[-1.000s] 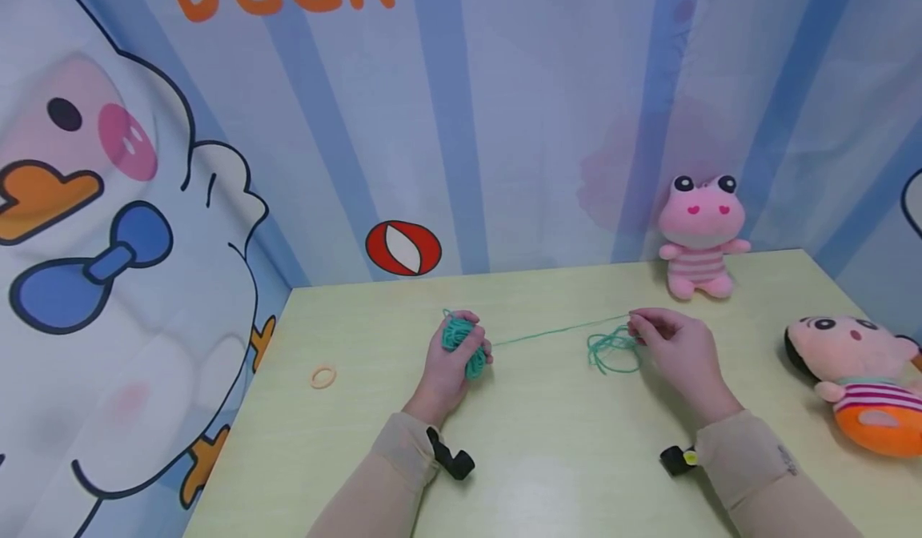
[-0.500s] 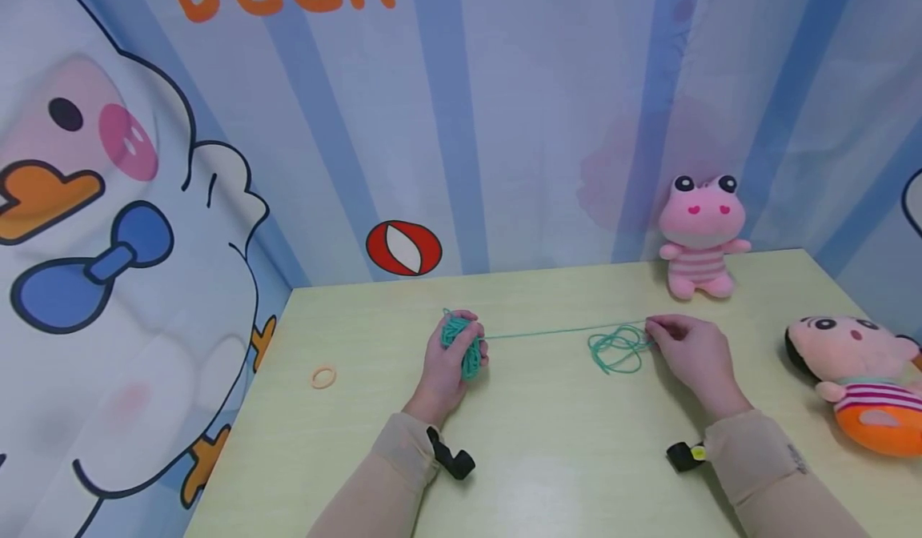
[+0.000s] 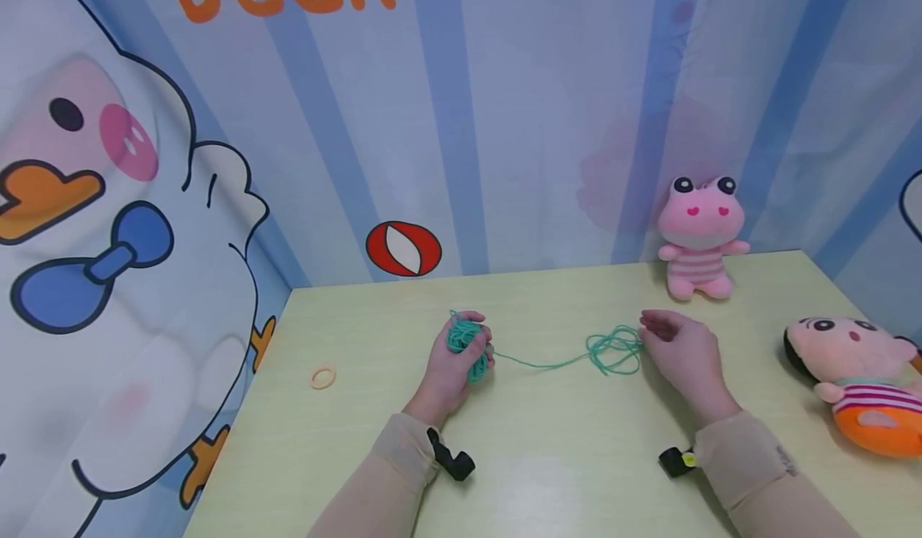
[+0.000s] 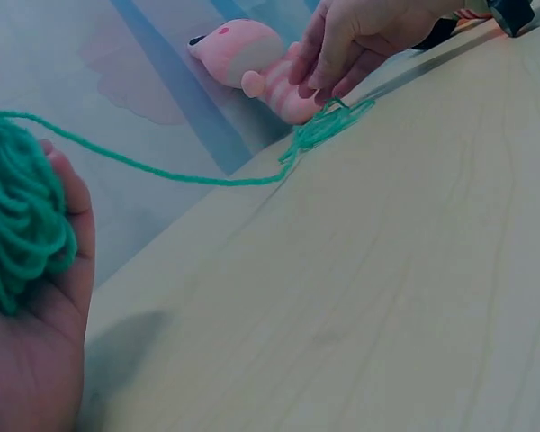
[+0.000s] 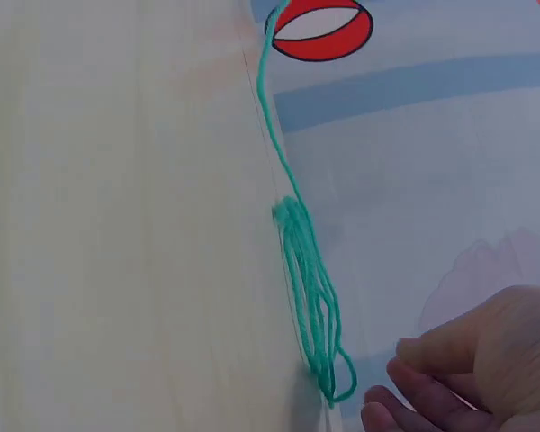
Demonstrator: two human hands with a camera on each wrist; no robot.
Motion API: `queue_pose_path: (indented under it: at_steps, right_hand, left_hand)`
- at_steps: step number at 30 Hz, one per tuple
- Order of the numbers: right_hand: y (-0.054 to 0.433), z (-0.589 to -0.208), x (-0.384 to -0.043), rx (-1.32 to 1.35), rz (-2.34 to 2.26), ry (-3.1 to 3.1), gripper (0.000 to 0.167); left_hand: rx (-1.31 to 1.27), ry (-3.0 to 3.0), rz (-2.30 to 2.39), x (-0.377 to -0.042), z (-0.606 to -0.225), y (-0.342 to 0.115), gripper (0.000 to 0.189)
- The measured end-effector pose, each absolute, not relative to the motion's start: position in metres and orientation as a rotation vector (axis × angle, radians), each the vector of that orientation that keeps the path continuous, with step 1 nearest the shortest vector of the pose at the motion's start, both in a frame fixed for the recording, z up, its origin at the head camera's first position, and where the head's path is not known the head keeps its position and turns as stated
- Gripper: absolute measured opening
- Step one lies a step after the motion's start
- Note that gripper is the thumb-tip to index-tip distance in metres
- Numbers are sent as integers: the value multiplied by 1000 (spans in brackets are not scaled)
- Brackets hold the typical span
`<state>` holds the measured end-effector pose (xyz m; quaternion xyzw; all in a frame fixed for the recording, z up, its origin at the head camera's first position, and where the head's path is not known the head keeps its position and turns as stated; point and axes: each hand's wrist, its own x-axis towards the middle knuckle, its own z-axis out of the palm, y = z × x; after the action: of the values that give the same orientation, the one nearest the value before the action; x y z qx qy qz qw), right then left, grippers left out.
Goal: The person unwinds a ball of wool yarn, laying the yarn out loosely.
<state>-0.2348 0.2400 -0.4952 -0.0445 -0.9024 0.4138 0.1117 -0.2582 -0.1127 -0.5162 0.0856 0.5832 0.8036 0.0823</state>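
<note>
- Since half a second ago, the green strand (image 3: pixel 545 367) between the hands has gone from taut to a slack sag, and the right hand (image 3: pixel 680 351) has shifted slightly left.
- I see the left hand (image 3: pixel 442 368) gripping the yarn ball (image 3: pixel 463 335), thumb laid across it.
- With the right hand, I see fingers loosely curled and nothing held; whether a fingertip brushes yarn, I cannot tell.
- Loose loops (image 4: pixel 319 131) lie on the table (image 3: pixel 562 442), just left of the right fingertips and well apart from the left hand, so the right is nearer.
- Through my head view, the loops' long axis runs roughly left to right, between the hands, their left end leading by the strand to the ball.
</note>
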Motion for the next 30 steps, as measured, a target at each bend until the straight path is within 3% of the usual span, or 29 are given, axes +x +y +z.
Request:
queue_pose_path:
  at_steps: [15, 20, 27, 30]
  right_hand:
    - [133, -497, -230, 551, 1542, -2661, 37]
    - [109, -498, -232, 596, 1517, -2704, 38]
    - [99, -499, -231, 539, 1391, -2724, 15]
    - [105, -496, -230, 463, 1408, -2702, 15]
  left_hand:
    - [351, 1635, 2410, -257, -514, -112, 18]
    - [352, 1598, 2416, -256, -512, -111, 22]
    - [333, 1584, 2407, -257, -513, -110, 27]
    - [361, 1567, 2408, -257, -514, -111, 25]
